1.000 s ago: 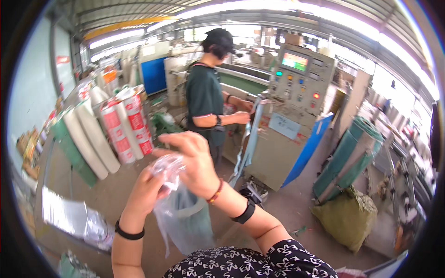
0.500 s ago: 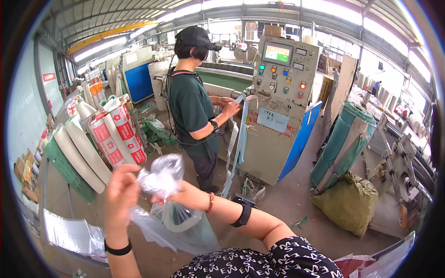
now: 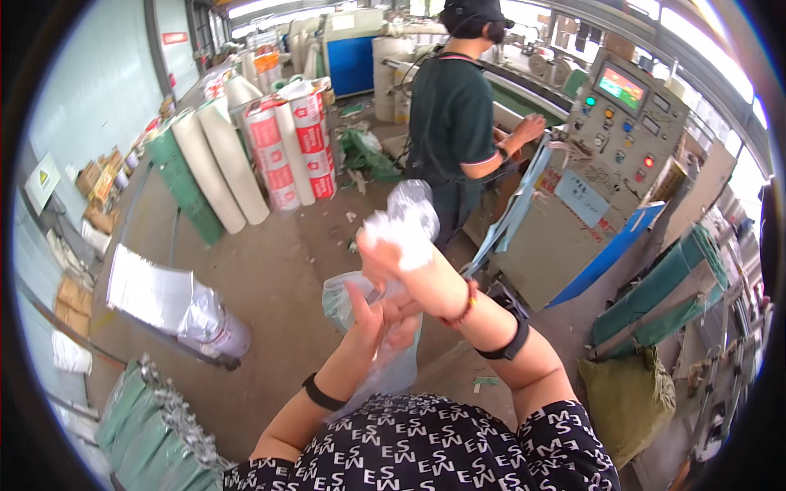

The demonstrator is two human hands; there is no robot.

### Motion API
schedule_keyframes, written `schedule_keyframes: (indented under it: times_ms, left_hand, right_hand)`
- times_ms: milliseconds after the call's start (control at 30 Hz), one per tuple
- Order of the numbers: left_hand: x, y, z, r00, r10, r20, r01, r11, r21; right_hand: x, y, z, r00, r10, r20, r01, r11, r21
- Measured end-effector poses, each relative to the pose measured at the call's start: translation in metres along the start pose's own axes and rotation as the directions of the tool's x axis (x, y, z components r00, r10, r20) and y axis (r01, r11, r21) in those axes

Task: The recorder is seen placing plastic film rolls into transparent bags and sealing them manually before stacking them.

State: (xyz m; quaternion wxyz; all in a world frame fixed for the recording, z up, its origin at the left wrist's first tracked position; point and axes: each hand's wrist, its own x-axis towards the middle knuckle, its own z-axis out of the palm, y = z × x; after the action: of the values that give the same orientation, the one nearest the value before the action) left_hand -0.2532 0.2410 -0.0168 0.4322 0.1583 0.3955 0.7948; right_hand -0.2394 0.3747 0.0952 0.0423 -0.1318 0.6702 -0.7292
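My right hand (image 3: 391, 252) is closed around the bunched neck of a clear plastic bag (image 3: 413, 204), with crumpled film sticking up above the fist. Just below it, near my right wrist, my left hand (image 3: 378, 317) has its thumb raised and its fingers stretched toward the bag; they are partly blurred. The lower part of the filmy bag (image 3: 391, 372) hangs behind and beneath both hands. What it contains cannot be made out.
Ahead, a co-worker (image 3: 454, 106) stands at a machine beside its control cabinet (image 3: 585, 196). Upright rolls (image 3: 214, 164) line the left side. A silvery sheet (image 3: 151, 282), a white bucket (image 3: 229, 337) and tied green bundles (image 3: 151, 417) are nearer. An olive sack (image 3: 630, 401) sits right.
The view has swung left and downward. My left hand has gone from beside the bunched film to below my right hand, which keeps its hold. The co-worker's hand has come away from the blue strip.
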Motion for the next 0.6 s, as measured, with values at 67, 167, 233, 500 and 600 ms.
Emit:
schedule_keyframes:
  times_ms: [67, 167, 233, 500, 600]
  left_hand:
    - [0.004, -0.002, -0.007, 0.981, 0.164, -0.103, -0.183, 0.960, -0.212]
    - [-0.004, 0.023, 0.033, 0.918, -0.016, -0.396, -0.184, 0.868, -0.462]
    - [-0.009, 0.022, 0.041, 0.906, -0.044, -0.422, -0.194, 0.841, -0.504]
    - [-0.006, 0.030, -0.004, 0.895, -0.443, 0.052, 0.444, 0.896, 0.000]
    - [0.027, 0.073, 0.008, 0.797, -0.601, -0.058, 0.445, 0.521, 0.728]
  right_hand:
    - [-0.034, 0.026, -0.002, 0.997, -0.030, 0.070, 0.036, 0.996, -0.088]
    - [-0.062, 0.045, -0.013, 0.799, -0.513, 0.314, 0.596, 0.604, -0.529]
    - [-0.097, 0.068, -0.033, 0.836, -0.534, 0.129, 0.480, 0.596, -0.644]
    - [-0.141, 0.109, -0.065, 0.901, -0.413, 0.131, 0.404, 0.694, -0.596]
    - [-0.132, 0.091, -0.047, 0.851, -0.470, 0.235, 0.468, 0.474, -0.746]
